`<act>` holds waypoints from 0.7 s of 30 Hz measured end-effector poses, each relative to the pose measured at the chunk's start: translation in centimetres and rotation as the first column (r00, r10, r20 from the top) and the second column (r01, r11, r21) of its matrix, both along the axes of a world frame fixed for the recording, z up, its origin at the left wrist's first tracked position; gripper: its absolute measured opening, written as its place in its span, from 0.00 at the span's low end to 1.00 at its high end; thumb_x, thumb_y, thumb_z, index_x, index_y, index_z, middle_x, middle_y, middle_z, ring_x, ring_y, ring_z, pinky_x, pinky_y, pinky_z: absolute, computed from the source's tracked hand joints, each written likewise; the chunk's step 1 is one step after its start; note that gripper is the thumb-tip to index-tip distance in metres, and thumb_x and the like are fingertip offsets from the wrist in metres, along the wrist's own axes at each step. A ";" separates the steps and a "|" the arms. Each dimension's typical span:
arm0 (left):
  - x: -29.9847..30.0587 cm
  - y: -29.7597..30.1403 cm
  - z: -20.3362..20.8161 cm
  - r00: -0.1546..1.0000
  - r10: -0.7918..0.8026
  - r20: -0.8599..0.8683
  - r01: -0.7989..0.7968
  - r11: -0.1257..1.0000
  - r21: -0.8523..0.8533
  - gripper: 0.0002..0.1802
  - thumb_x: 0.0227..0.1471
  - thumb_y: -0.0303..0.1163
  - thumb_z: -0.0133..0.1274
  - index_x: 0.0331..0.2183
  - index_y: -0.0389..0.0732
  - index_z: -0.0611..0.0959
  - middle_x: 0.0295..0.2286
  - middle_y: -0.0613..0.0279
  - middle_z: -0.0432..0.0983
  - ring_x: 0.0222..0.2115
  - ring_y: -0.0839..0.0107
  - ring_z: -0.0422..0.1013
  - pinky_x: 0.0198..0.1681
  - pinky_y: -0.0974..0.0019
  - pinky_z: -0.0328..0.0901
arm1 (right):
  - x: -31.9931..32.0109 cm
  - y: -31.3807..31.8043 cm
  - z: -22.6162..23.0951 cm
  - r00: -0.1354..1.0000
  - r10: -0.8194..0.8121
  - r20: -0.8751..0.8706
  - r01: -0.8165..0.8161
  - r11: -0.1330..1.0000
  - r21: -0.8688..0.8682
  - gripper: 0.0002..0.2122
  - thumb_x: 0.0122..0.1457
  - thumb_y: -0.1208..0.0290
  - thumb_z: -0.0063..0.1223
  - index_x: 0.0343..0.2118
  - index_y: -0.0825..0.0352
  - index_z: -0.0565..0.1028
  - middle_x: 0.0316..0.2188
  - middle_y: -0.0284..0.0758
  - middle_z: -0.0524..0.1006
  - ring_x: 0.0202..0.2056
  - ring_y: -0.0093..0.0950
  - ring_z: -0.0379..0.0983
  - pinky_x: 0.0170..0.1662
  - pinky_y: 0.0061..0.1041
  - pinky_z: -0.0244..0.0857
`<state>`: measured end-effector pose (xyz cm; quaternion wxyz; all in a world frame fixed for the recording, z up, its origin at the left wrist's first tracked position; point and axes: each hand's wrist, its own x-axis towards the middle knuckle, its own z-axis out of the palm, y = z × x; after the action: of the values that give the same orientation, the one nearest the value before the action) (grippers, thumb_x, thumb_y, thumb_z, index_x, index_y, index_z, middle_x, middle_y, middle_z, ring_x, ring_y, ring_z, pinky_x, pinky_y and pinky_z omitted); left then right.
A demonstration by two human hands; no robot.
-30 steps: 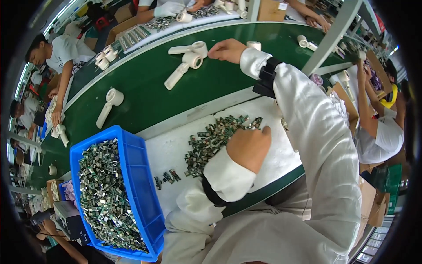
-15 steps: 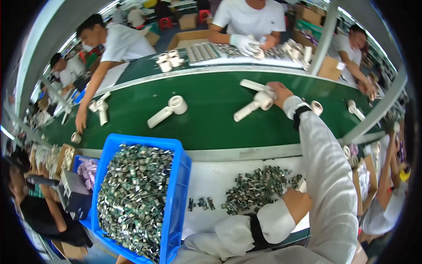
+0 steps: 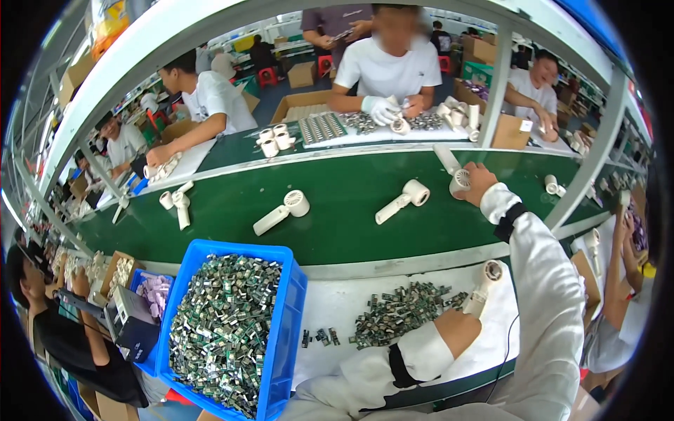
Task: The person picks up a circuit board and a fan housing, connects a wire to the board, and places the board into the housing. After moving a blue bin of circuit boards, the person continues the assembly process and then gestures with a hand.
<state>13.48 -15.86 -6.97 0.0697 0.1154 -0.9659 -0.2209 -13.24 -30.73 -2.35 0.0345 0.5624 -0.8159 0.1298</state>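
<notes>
My right hand (image 3: 479,184) is closed around the round head of a white handheld fan body (image 3: 445,160) over the far side of the green conveyor belt (image 3: 337,235). Its handle points away toward the upper left. Near me, my left hand (image 3: 458,331) grips another white fan body (image 3: 477,300) by the handle, its round head pointing up and away. Beside that hand lies a pile of small green circuit boards (image 3: 400,312) on the white work surface (image 3: 323,298). Another fan body (image 3: 404,200) lies on the belt, left of my right hand.
A blue bin (image 3: 286,309) heaped with circuit boards stands at left. More fan bodies (image 3: 284,210) lie along the belt. A metal post (image 3: 597,154) rises at right. Across the belt, a gloved co-worker (image 3: 390,74) handles parts; a black cable (image 3: 507,358) crosses the near right.
My view has tilted up. My right hand has moved right with its fan body, away from the one lying on the belt. A co-worker's arm at left has drawn back from the belt.
</notes>
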 end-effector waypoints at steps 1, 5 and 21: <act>0.2 0.2 0.1 1.000 -0.029 0.001 0.029 1.000 -0.001 0.04 0.43 0.24 0.52 0.25 0.40 0.81 0.21 0.53 0.77 0.26 0.53 0.77 0.35 0.54 0.72 | 0.1 2.2 1.2 0.999 0.005 0.045 -0.004 1.000 -0.012 0.34 0.40 0.55 0.71 0.50 0.66 0.71 0.45 0.45 0.76 0.46 0.48 0.74 0.49 0.39 0.69; 0.1 -0.2 0.0 0.991 -0.069 -0.115 0.065 0.997 -0.036 0.05 0.44 0.24 0.52 0.25 0.35 0.81 0.25 0.51 0.77 0.35 0.54 0.75 0.42 0.54 0.69 | 1.2 9.9 5.4 0.973 0.033 0.229 -0.042 0.999 0.032 0.33 0.38 0.51 0.72 0.44 0.69 0.74 0.43 0.48 0.77 0.43 0.47 0.76 0.47 0.35 0.71; -1.9 3.7 -3.5 0.940 -0.330 -0.083 0.322 0.942 -0.097 0.06 0.46 0.22 0.53 0.31 0.36 0.80 0.40 0.48 0.75 0.51 0.44 0.65 0.55 0.54 0.63 | 2.4 27.7 -0.3 0.469 0.282 0.837 0.390 0.784 -0.483 0.21 0.62 0.68 0.49 0.59 0.62 0.64 0.47 0.36 0.72 0.48 0.24 0.70 0.47 0.25 0.70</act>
<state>11.57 -12.20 -10.46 0.0842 -0.0600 -0.9754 -0.1949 -10.80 -3.04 -2.69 -0.2039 0.3399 -0.6411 0.6572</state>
